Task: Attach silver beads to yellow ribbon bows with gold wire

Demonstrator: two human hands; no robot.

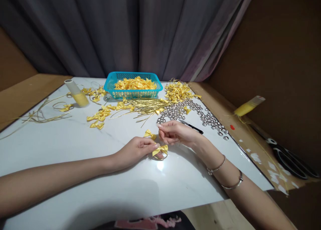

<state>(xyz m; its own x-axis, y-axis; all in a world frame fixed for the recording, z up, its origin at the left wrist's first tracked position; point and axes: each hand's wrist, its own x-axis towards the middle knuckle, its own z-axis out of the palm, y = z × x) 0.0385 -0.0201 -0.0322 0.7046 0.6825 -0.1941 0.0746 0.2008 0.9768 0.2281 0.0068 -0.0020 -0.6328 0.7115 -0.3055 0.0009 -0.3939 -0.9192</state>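
Observation:
My left hand [137, 150] pinches a yellow ribbon bow [163, 149] between thumb and fingers, just above the white tabletop. A thin gold cord loop [162, 158] hangs below this bow. Just above and to the right, my right hand [174, 132] is closed, thumb and forefinger pressed together; whatever lies between them is too small to make out. Another yellow bow [149, 134] shows right behind my left fingers. Close beyond my right hand lie many silver bells or beads [175, 111] and a slim black-handled tool [192, 125].
A blue basket [107, 86] of yellow bows stands at the back. Gold cords [147, 105] and a bow pile [177, 91] lie in front and beside it. A tube with yellow contents [77, 94] stands left; another tube [249, 106] and black scissors [288, 159] are at right.

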